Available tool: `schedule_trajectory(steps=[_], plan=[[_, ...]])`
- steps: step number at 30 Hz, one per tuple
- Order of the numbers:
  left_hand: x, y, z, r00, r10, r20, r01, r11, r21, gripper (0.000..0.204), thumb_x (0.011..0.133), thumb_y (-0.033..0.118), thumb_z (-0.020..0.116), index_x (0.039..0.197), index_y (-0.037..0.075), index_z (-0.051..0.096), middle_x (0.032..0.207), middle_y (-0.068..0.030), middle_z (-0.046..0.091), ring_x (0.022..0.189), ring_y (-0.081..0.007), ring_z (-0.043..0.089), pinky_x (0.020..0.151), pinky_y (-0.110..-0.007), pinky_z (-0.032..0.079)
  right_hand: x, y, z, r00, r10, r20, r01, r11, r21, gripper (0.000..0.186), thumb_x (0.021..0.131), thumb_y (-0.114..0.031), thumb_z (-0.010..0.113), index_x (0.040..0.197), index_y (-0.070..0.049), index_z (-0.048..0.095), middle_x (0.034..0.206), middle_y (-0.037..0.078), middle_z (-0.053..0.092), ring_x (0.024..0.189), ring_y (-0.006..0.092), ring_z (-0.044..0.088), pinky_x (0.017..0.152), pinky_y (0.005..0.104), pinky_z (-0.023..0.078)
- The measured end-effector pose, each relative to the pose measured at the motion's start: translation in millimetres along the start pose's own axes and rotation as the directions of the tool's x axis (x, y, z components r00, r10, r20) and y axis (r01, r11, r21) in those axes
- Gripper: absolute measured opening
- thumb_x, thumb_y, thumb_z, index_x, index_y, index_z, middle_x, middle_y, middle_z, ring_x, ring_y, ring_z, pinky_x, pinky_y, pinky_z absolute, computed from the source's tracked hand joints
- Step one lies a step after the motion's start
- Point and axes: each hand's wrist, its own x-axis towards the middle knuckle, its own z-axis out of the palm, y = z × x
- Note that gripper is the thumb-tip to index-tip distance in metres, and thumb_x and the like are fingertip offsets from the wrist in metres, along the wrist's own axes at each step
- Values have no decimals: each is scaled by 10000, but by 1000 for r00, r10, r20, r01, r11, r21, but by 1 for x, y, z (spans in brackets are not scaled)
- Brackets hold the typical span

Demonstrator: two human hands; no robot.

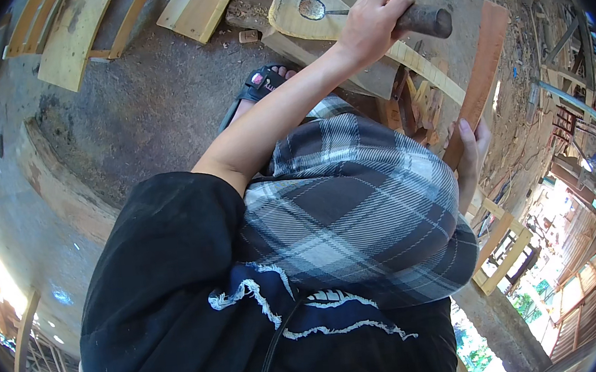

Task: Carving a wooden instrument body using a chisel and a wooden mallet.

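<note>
My left hand point(372, 24) is wrapped round the dark, thick handle of a chisel point(427, 21). Its thin metal blade reaches left to a round hollow in a pale wooden piece point(288, 9), which has a broad rounded end and a long narrow neck like a big spoon. My left forearm crosses over its middle. A thick wooden beam point(309, 54) lies under the piece. On the right, my right hand point(474, 149) grips the lower part of a flat, slightly curved reddish-brown wooden bar point(482, 58), held upright; the fingers behind it are partly hidden.
My plaid-covered lap point(358, 201) fills the middle, with a sandalled foot point(265, 80) beside the beam. Wood offcuts point(423, 96) lie under the neck. Pale boards point(75, 39) lie at the upper left, a curved plank point(65, 178) on the left floor. Scrap wood point(567, 49) is heaped at right.
</note>
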Motion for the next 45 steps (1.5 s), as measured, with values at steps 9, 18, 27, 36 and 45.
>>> schedule_trajectory(steps=[9,18,27,36,45], plan=[[14,-9,17,997,-46,-60,50,997,55,446,703,137,760,1086,88,538,936,-115,623,878,-349,609,757,-423,488,-3,-26,-4,953,-287,101,229,895,383,461,794,-288,692,1069,61,569,880,97,600,761,155,561,708,311,474],[14,-8,20,994,-73,-85,76,996,44,413,717,165,760,1052,85,531,908,-109,631,872,-338,613,747,-433,479,3,-22,6,976,-217,-17,218,970,107,468,784,-248,698,1117,55,570,906,108,627,808,165,590,724,317,487],[14,-9,22,993,-73,-97,77,996,38,394,719,158,750,1018,87,503,857,-111,621,813,-336,615,710,-428,483,7,-44,31,973,-230,32,227,970,83,395,842,-314,671,967,54,598,790,80,616,713,125,562,645,284,464],[14,-11,30,988,-86,-125,88,996,10,382,711,171,748,996,85,508,828,-111,608,789,-336,610,702,-440,481,12,-35,24,975,-173,-140,187,977,99,446,816,-328,716,1009,54,592,789,78,625,709,137,561,653,281,462],[9,-16,34,990,-94,-108,100,994,51,360,714,169,744,982,91,516,819,-108,616,768,-321,610,700,-434,476,13,-31,28,971,-240,-19,241,966,91,416,832,-316,696,1013,49,612,847,105,637,758,144,583,690,320,482]])
